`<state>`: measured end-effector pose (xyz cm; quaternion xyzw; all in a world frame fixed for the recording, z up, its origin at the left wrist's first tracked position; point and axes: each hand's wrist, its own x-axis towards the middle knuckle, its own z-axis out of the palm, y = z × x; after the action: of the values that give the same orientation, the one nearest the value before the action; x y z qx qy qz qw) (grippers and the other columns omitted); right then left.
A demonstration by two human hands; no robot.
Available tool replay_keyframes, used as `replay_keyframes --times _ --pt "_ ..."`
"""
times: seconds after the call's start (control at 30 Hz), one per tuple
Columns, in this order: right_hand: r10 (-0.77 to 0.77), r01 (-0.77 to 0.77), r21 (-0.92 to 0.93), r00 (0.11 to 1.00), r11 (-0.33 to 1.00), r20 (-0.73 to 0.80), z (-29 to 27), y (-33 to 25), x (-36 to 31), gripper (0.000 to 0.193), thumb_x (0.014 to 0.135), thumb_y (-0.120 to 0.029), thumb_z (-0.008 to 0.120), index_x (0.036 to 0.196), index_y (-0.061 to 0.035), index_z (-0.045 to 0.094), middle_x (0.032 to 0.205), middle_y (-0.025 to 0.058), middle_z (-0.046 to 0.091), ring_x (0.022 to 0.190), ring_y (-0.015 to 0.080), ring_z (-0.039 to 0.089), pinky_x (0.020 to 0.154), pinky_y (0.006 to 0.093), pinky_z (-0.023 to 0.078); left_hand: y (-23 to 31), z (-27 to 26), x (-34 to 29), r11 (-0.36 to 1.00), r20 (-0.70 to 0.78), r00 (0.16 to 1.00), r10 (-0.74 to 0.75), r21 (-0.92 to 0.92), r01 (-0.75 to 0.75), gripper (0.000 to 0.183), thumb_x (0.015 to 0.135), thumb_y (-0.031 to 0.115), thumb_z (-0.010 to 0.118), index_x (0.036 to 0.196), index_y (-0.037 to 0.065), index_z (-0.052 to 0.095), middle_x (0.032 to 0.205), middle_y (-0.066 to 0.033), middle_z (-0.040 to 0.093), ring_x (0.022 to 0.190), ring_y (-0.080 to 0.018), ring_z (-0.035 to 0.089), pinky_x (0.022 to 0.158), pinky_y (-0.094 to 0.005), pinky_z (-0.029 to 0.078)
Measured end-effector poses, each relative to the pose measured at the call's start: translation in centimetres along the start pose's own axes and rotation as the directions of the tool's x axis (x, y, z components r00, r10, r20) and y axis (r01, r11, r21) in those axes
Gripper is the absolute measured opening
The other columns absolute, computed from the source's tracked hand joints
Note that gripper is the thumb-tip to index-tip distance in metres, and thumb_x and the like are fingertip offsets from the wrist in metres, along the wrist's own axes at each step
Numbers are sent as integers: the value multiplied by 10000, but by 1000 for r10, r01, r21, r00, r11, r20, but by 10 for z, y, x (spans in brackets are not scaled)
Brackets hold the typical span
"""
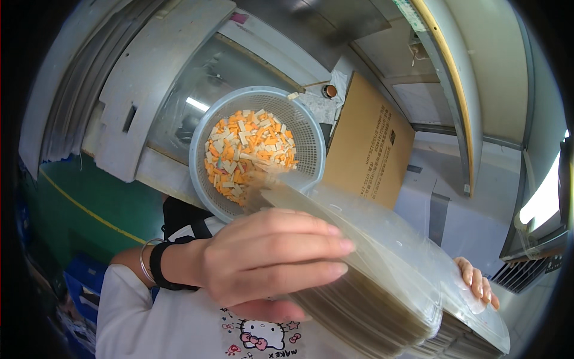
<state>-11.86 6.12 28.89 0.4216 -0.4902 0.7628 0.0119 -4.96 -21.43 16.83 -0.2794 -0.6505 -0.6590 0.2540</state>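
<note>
A thick stack of clear plastic sheets or shallow trays [382, 263] leans across my front, its layered edges turned towards me. My left hand [275, 257] lies against the near side of the stack, fingers stretched out and thumb apart below them. The fingers of my right hand [476, 284] curl over the stack's far right end; its thumb is hidden. Beyond my left hand stands a round light-blue perforated basket [314, 140] with many small orange and cream pieces [251, 143] inside. The stack's blurred upper left corner overlaps the basket's near rim.
Behind the stack stands a brown cardboard box [365, 143]. A small round brown-topped object [329, 91] sits beyond the basket. Pale panels [155, 78] rise at the left. Below them is green floor [66, 209] with a yellow line and a blue crate [86, 275].
</note>
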Motion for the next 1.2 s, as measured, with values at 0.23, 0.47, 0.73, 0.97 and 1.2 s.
replay_keyframes --times 0.23,0.47,0.73,0.97,1.2 --pt "43 -42 -22 999 999 17 3 -3 0 284 853 -315 360 1017 -205 564 992 57 584 872 135 567 715 253 431 0 1 4 991 13 1000 -2 135 0 391 813 365 471 888 -5 573 911 -116 566 768 -244 498 680 -306 438" --pt "106 -104 -64 994 993 25 2 -9 0 315 859 -343 340 1022 -195 565 1015 54 576 901 139 554 717 250 411 -1 6 2 935 -64 988 -142 319 155 221 721 142 525 845 -34 575 814 -120 582 716 -261 518 643 -307 437" --pt "136 -138 61 990 989 44 -2 -3 0 506 841 -471 304 978 -69 579 991 65 585 908 135 543 724 239 393 -4 21 8 922 -202 942 -270 228 313 162 688 32 523 813 -57 572 747 -141 575 608 -231 539 545 -262 435" --pt "153 -156 38 985 987 83 -3 -6 1 530 845 -472 291 985 -44 569 979 105 584 900 155 545 734 270 391 -19 13 20 797 -2 799 -601 65 600 102 673 30 582 761 -21 589 676 -103 562 559 -198 541 509 -255 435" --pt "154 -159 34 981 987 120 -5 0 -3 448 847 -420 348 1032 -64 547 1010 107 567 917 180 534 743 289 387 -46 32 21 927 -134 940 -315 168 334 62 641 61 604 643 3 583 618 -109 565 529 -218 553 488 -299 442"
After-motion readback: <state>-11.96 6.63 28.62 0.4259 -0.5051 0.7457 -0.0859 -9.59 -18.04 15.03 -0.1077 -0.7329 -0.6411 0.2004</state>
